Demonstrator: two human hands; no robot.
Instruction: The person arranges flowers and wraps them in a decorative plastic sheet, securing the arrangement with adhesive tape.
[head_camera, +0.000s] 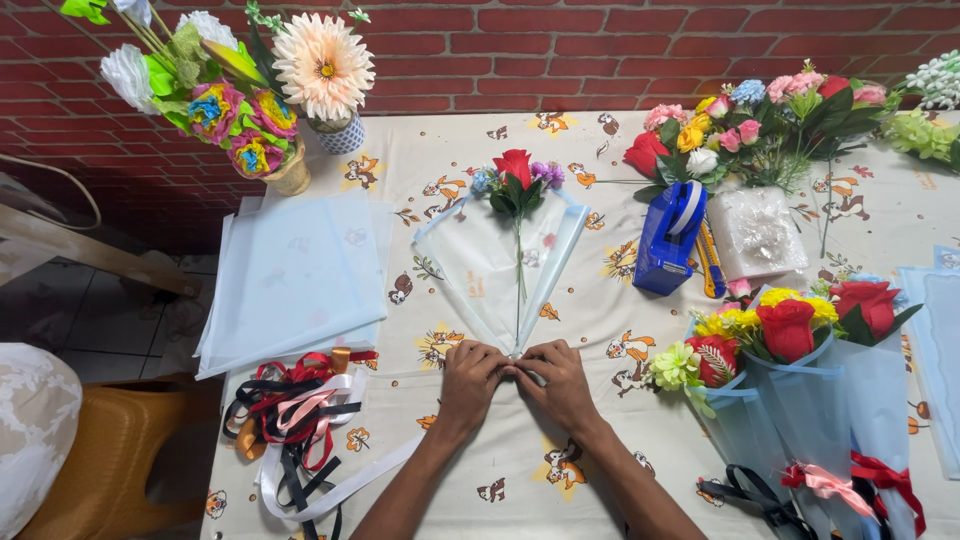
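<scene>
Both hands, left hand (468, 375) & right hand (560, 380), fingers pinched shut on wrapper (500, 265) base. Risk: grip slackens, cone unfolds, red rose (514, 168) stem slips sideways.

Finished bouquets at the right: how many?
3, side by side at the right table edge: left bouquet, middle bouquet, right bouquet. Lower ends overlap; another may be hidden.

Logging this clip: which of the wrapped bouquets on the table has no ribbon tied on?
The centre bouquet, its base pinched by both hands; the finished bouquets at right carry ribbons.
</scene>
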